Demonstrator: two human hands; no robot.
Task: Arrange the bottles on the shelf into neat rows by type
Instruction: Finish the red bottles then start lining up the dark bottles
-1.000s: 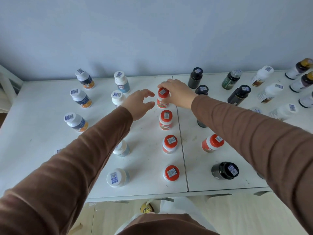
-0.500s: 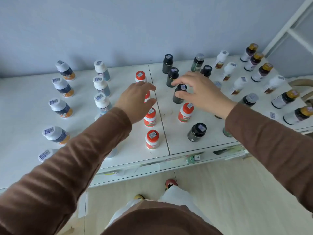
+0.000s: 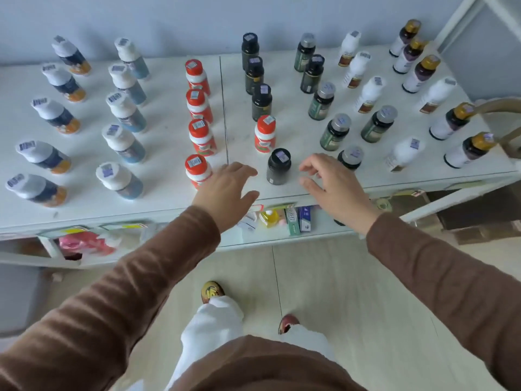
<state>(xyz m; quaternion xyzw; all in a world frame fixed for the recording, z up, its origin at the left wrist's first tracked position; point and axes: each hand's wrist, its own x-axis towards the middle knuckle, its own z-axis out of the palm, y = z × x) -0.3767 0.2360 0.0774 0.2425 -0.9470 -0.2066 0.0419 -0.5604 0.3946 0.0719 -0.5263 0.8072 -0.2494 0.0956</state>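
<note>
1. Flanking the black-capped bottle near the shelf's front edge, left hand and right hand hover with fingers spread, holding nothing.
2. It stands beside a stray red-capped bottle, outside the red row, likely awaiting sorting.

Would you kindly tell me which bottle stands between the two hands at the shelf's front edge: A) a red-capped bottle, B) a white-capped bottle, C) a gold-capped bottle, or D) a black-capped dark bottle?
D: the black-capped dark bottle stands untouched between the open left hand and right hand.
</note>
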